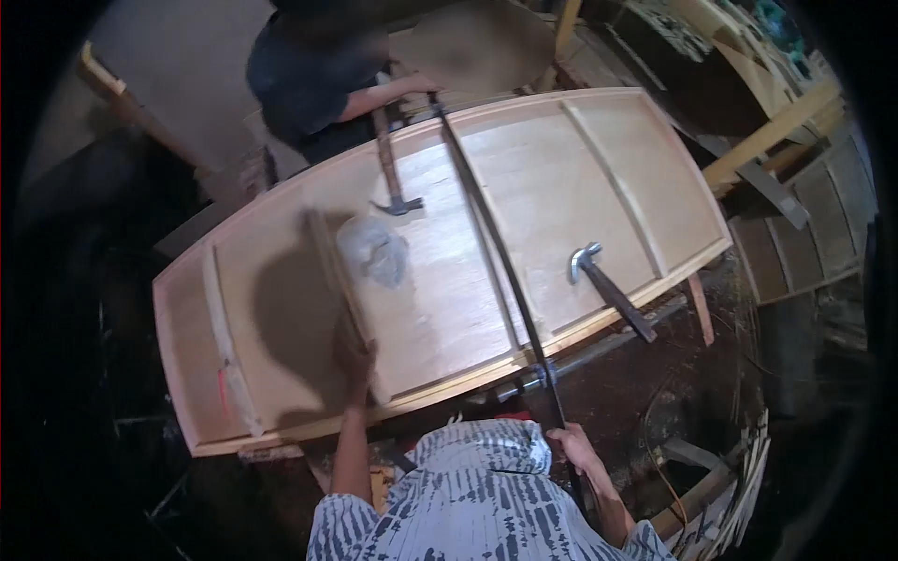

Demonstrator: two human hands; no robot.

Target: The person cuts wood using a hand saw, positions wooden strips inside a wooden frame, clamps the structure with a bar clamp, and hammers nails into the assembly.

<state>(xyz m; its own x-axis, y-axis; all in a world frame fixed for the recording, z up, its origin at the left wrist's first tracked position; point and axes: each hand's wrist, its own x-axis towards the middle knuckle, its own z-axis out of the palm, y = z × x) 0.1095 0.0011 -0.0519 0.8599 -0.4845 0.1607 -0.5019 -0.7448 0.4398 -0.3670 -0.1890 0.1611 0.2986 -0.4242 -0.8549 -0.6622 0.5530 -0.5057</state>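
A large curved-edge wooden panel (421, 327) with a raised rim and cross strips lies in front of me. My left hand (357, 363), in shadow, is closed around the near part of a wooden strip (329, 257) on the panel's left half. A long dark metal bar (500, 245) crosses the panel; my right hand (578, 451) grips its near end beside my body. At the far end, a co-worker's hand (419, 84) touches the bar. Clear crumpled plastic (374, 251) lies between strip and bar.
One hammer (398, 204) rests at the panel's far side, another (613, 294) on its right half, handle over the near edge. A co-worker (313, 79) is across the panel. A second framed panel (804, 229) and thin wood strips (739, 496) are at the right.
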